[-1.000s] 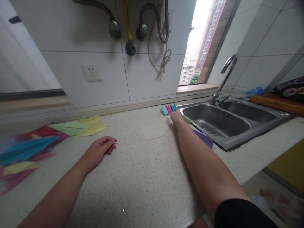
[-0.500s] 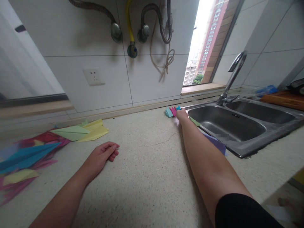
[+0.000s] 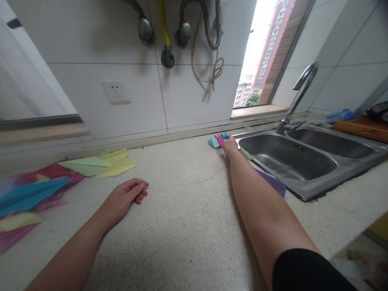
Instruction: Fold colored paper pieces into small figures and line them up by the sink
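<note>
My left hand point(image 3: 131, 191) rests on the counter with its fingers curled in and nothing visible in them. To its left lies a pile of folded paper planes, among them a pale green one point(image 3: 87, 165), a yellow one point(image 3: 118, 163) and a blue one point(image 3: 33, 195). My right hand point(image 3: 230, 144) reaches far out beside the sink, its fingers closed at a small blue folded paper point(image 3: 224, 136); the fingertips are partly hidden. Just left of it stand a pink folded paper point(image 3: 218, 140) and a light teal one point(image 3: 214, 142). Behind my right forearm, green paper point(image 3: 247, 154) and purple paper point(image 3: 273, 184) show.
A double steel sink point(image 3: 306, 193) with a faucet point(image 3: 303, 87) is set into the counter point(image 3: 176, 230) on the right. A wooden board point(image 3: 360, 128) lies beyond it. Hoses and a wall socket point(image 3: 115, 92) are on the tiled wall.
The view has shifted slightly, so most things sit a little higher and further left. Both hands keep nearly the same place and pose on the counter.
</note>
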Demonstrator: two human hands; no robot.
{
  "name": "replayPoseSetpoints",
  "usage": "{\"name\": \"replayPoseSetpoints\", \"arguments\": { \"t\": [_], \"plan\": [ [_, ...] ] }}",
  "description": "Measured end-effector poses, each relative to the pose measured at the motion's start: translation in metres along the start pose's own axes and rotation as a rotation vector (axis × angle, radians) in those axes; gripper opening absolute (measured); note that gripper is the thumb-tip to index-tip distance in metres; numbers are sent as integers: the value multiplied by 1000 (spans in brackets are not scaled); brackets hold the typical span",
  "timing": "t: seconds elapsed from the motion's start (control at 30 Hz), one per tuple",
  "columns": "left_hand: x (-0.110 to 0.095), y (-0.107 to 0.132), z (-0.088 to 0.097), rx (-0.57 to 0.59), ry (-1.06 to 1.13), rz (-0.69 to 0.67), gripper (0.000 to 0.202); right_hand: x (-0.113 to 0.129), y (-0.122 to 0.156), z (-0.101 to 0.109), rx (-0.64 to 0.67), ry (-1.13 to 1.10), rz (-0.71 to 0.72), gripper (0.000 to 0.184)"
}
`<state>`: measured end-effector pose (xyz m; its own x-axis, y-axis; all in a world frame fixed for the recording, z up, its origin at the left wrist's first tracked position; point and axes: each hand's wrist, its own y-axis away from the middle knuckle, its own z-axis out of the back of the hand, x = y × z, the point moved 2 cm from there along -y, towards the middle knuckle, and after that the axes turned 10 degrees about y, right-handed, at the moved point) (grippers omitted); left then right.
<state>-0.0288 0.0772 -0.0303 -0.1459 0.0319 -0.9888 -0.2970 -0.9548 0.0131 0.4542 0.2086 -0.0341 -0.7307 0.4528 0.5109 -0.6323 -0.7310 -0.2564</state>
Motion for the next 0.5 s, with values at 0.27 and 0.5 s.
{"name": "replayPoseSetpoints", "arguments": {
  "t": [0.27, 0.5],
  "plan": [
    [2, 0, 1, 2, 7, 3, 37, 0, -2, 0, -2, -67, -136, 49],
    [6, -2, 3, -9, 6, 2, 36, -1, 9, 9, -70, -10, -86, 44]
  ]
}}
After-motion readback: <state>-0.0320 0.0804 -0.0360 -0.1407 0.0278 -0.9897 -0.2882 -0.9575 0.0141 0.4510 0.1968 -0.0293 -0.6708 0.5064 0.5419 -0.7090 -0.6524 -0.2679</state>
